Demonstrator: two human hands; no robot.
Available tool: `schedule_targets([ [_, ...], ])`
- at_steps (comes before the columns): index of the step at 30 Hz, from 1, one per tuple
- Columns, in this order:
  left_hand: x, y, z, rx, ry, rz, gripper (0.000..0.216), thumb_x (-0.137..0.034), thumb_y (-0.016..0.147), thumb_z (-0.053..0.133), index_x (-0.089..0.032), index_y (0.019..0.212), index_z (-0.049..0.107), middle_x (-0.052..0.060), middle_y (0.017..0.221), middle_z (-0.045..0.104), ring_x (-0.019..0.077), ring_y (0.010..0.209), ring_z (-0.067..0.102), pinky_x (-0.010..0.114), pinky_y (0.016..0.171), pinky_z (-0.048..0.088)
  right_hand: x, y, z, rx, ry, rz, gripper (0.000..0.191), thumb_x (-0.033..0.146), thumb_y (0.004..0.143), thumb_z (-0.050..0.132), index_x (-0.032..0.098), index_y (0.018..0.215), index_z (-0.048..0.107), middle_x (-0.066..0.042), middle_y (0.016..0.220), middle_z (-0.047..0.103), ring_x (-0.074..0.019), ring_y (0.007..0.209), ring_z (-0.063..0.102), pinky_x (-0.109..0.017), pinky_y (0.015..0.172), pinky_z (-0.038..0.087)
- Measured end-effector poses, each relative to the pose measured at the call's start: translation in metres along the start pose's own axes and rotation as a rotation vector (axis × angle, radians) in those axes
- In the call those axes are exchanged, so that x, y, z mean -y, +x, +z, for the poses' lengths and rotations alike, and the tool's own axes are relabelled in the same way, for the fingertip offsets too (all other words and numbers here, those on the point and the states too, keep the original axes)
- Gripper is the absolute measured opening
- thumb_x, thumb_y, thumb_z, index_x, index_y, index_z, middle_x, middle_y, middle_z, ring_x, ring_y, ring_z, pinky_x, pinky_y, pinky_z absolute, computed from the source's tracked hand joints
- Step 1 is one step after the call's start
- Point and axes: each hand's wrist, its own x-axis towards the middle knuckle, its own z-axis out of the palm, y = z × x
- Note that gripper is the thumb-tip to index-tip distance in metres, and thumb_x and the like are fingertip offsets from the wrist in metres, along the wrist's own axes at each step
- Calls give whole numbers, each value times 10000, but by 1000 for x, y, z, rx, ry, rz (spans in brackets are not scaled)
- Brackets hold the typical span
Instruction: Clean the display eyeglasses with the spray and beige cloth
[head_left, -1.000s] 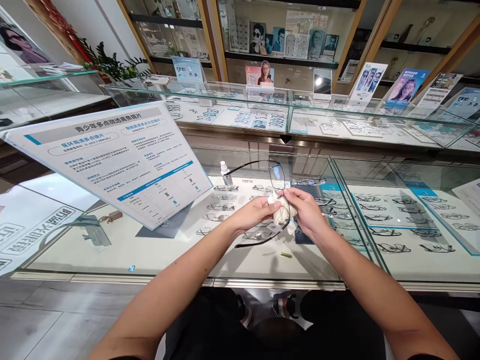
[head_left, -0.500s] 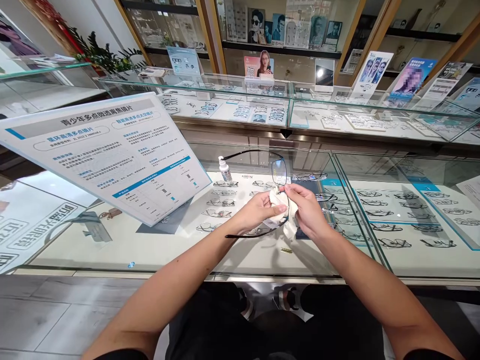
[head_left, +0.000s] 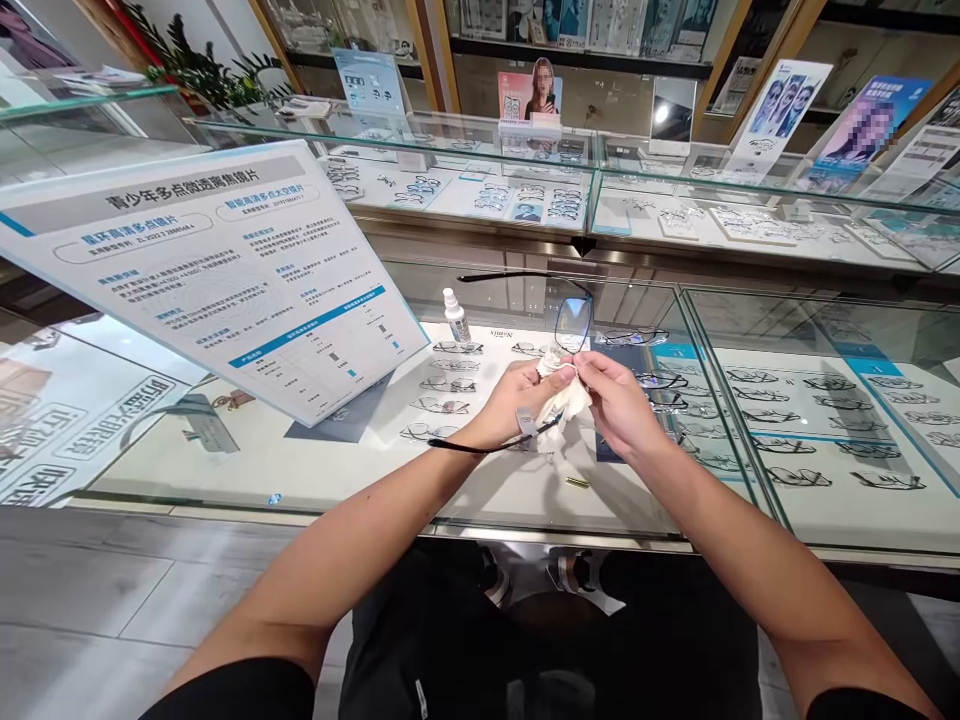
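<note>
A pair of black-framed glasses [head_left: 574, 322] is held upright above the glass counter [head_left: 525, 490], its arms pointing left. A white cloth [head_left: 564, 398] is bunched around the lower lens. My left hand [head_left: 517, 395] pinches the cloth and frame from the left. My right hand [head_left: 611, 400] pinches the cloth against the lens from the right. Both hands are closed. The upper lens stands bare above my fingers.
A small white spray bottle [head_left: 454, 316] stands on the counter behind my hands. A large tilted info sign [head_left: 217, 270] fills the left. A small brass piece [head_left: 577, 482] lies on the glass. Rows of glasses [head_left: 450, 385] lie inside the showcase, with more showcases behind.
The glasses have been turned and lifted a little, so the arms reach further left. My hands and the cloth shifted slightly up the frame. The camera tilted down.
</note>
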Motion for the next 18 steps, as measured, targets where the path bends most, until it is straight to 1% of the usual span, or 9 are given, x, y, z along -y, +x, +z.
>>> schedule_targets([
  [2, 1, 1, -1, 16, 1, -1, 545, -644, 785, 886, -134, 868, 714, -7, 715, 616, 109, 645, 481, 249, 608, 368, 1, 1, -2, -13, -13, -14, 443, 630, 689, 942, 247, 847, 784, -18, 831, 733, -195, 789, 631, -333, 753, 499],
  [4, 2, 1, -1, 46, -31, -12, 567, -614, 766, 916, -132, 1018, 757, 7, 791, 669, 120, 696, 528, 249, 653, 406, 1, 3, -4, -27, -3, -23, 432, 620, 692, 942, 248, 841, 779, -21, 844, 741, -199, 799, 638, -338, 767, 506],
  [6, 3, 2, -1, 73, -84, -33, 613, -575, 741, 950, -136, 1124, 759, 27, 880, 713, 138, 770, 585, 255, 716, 450, 1, 5, -6, -47, 20, -28, 430, 607, 678, 955, 252, 850, 784, -21, 849, 742, -198, 797, 635, -344, 778, 513],
  [7, 4, 2, -1, 79, -106, -47, 617, -558, 732, 962, -136, 1133, 755, 33, 902, 721, 143, 792, 601, 259, 739, 464, 1, 6, -7, -58, 23, -32, 431, 606, 676, 958, 254, 857, 787, -19, 845, 738, -196, 791, 627, -345, 774, 511],
  [9, 4, 4, -1, 75, -130, -72, 599, -549, 709, 980, -133, 1072, 747, 28, 874, 714, 140, 778, 603, 260, 735, 468, 1, 7, -8, -79, -6, -46, 434, 625, 691, 945, 260, 863, 787, -15, 813, 715, -190, 760, 598, -343, 746, 493],
  [13, 4, 8, -2, 57, -136, -73, 605, -592, 647, 1001, -134, 907, 704, -4, 753, 661, 106, 681, 541, 249, 659, 430, 2, 6, -9, -105, -72, -77, 458, 669, 707, 918, 263, 869, 785, -9, 776, 669, -180, 728, 540, -338, 712, 443],
  [15, 4, 9, -2, 56, -127, -66, 618, -612, 635, 1000, -133, 877, 692, -12, 723, 640, 95, 658, 513, 244, 641, 406, 3, 6, -8, -110, -68, -89, 469, 676, 698, 920, 260, 873, 792, -1, 751, 635, -170, 712, 504, -333, 704, 420],
  [18, 5, 9, -3, 54, -83, -73, 630, -647, 635, 982, -135, 847, 682, -21, 696, 611, 89, 643, 486, 241, 626, 366, 3, 5, -8, -119, -83, -121, 452, 668, 712, 921, 262, 875, 811, 25, 679, 530, -150, 668, 404, -323, 671, 367],
])
